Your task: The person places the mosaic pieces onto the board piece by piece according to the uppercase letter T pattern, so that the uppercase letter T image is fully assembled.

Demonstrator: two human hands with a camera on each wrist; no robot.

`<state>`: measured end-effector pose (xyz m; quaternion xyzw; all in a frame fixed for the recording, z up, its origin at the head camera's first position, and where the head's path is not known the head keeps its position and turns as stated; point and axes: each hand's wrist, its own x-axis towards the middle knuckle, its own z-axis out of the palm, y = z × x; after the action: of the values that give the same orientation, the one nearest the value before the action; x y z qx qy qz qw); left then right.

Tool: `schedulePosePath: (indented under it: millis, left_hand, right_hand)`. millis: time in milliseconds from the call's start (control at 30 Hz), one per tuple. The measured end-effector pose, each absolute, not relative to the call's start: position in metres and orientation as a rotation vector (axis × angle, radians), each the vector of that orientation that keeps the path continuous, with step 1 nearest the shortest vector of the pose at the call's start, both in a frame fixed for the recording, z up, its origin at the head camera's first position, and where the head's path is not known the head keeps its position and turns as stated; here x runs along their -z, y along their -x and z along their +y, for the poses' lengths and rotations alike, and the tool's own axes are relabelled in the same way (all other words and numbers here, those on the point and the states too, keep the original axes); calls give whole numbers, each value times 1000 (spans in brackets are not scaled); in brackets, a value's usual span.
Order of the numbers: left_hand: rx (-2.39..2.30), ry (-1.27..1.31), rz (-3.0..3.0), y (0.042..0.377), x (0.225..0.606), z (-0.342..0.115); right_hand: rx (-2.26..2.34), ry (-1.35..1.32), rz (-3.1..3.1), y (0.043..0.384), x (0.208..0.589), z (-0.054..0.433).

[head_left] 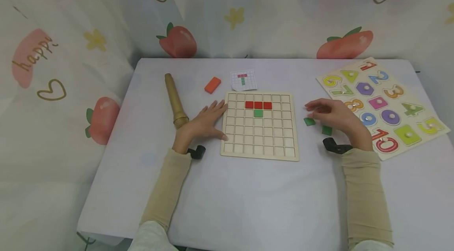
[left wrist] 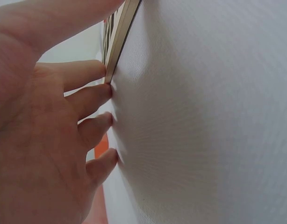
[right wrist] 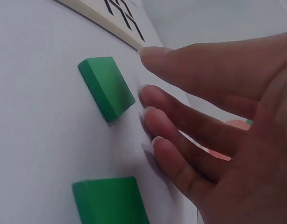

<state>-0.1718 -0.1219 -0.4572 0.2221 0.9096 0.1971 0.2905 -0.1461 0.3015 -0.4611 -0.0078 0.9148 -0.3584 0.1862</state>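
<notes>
A wooden grid board [head_left: 241, 148] lies mid-table, with three red squares [head_left: 258, 105] in a row and one green square [head_left: 258, 113] below the middle one. My left hand [head_left: 203, 125] rests spread at the board's left edge, fingertips on the cloth and the thumb at the frame. Right of the board, my right hand [head_left: 331, 115] hovers low with its fingers bent and nothing between them. Two loose green tiles lie beneath it: the nearer-to-board tile [right wrist: 108, 88] sits beside the fingertips, and the other tile [right wrist: 111, 200] is closer to the wrist.
Behind the board lies a pattern card [head_left: 243, 80] showing a red and green T. An orange block [head_left: 213, 85] is to its left. A tan tapered stick [head_left: 173, 97] reaches toward the left wrist. A number-and-shape puzzle board [head_left: 383, 105] lies at the right.
</notes>
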Motion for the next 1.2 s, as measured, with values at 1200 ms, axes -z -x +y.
schedulePosePath:
  millis: [1200]
  left_hand:
    - [-496, -582, 2441, 172, 461, -120]
  right_hand:
    - [1011, 189, 2541, 144, 472, 302]
